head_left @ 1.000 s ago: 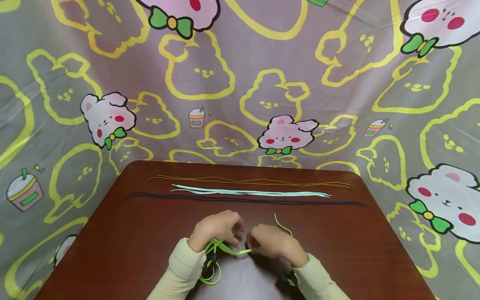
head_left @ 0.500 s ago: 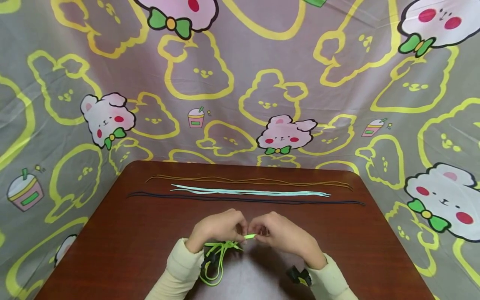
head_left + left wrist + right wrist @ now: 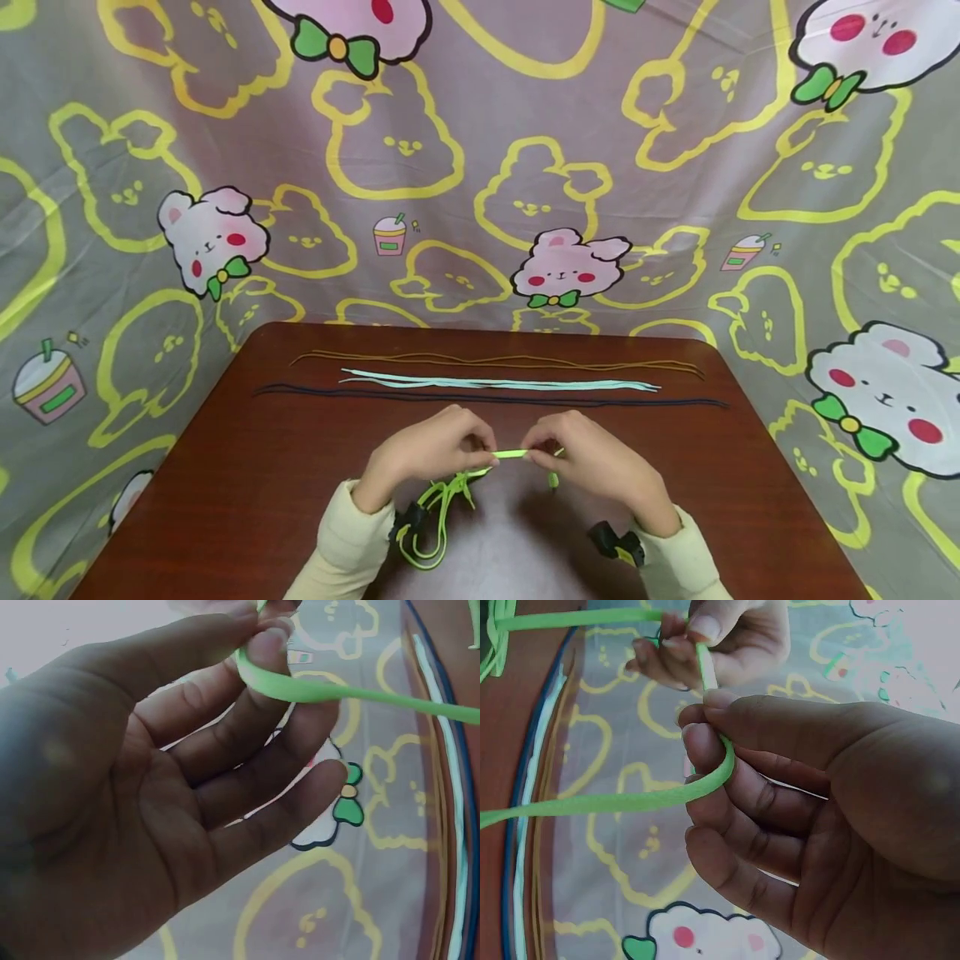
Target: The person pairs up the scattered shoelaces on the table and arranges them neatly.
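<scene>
A flat neon green shoelace (image 3: 511, 454) is stretched in a short straight span between both hands. Its left end of the span is pinched between thumb and index finger of my left hand (image 3: 427, 450). My right hand (image 3: 596, 458) pinches the other end of the span the same way. In the left wrist view the shoelace (image 3: 307, 688) bends over the fingers and runs off right. From the right hand, in the right wrist view, the shoelace (image 3: 630, 801) hangs off to the left. A looped, knotted bundle of the green shoelace lies under the left wrist.
Beyond the hands, brown laces (image 3: 487, 361), mint laces (image 3: 495, 384) and navy laces (image 3: 487, 402) lie in rows across the dark red-brown table (image 3: 225, 467). A patterned cloth (image 3: 465, 167) hangs behind and along both sides. Black wrist devices (image 3: 617, 543) sit at the sleeves.
Both hands came together half a second ago, then drew slightly apart and away from the body, lengthening the green shoelace span. The right hand has shifted its grip, now near the left hand.
</scene>
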A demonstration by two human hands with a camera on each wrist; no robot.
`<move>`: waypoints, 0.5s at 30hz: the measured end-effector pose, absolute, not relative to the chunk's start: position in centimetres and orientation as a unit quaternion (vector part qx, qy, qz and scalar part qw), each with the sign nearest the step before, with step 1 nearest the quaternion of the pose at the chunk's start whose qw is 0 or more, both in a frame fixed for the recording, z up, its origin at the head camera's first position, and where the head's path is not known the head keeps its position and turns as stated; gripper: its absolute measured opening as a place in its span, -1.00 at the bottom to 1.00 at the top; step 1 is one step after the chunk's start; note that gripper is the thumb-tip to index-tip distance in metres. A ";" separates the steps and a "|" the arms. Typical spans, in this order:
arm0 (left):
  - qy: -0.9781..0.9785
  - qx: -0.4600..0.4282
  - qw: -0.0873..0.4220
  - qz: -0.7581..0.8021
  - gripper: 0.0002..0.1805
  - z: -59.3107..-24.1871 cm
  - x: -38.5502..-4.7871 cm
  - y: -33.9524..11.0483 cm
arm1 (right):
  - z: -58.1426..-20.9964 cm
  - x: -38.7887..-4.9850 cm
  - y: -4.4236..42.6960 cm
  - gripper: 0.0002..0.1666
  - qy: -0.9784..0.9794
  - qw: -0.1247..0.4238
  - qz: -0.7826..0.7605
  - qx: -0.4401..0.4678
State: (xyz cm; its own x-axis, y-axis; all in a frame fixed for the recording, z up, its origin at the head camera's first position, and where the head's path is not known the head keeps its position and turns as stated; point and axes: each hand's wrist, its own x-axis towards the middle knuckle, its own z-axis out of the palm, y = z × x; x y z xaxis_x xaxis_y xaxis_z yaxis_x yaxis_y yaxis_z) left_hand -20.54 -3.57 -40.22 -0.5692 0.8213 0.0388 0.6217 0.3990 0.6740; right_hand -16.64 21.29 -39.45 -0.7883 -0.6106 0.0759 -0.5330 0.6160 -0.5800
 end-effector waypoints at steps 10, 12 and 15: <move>0.807 0.458 0.119 0.352 -0.90 -38.5 -19.4 -4.5 | -38.3 -16.2 23.2 -0.89 0.902 0.003 -0.307 -0.303; 0.805 0.457 0.117 0.360 -0.90 -38.3 -19.3 -4.7 | -38.2 -16.3 23.6 -0.88 0.904 -0.012 -0.303 -0.301; 0.803 0.447 0.114 0.376 -0.91 -38.0 -19.2 -5.1 | -38.0 -16.3 24.3 -0.87 0.906 -0.029 -0.301 -0.296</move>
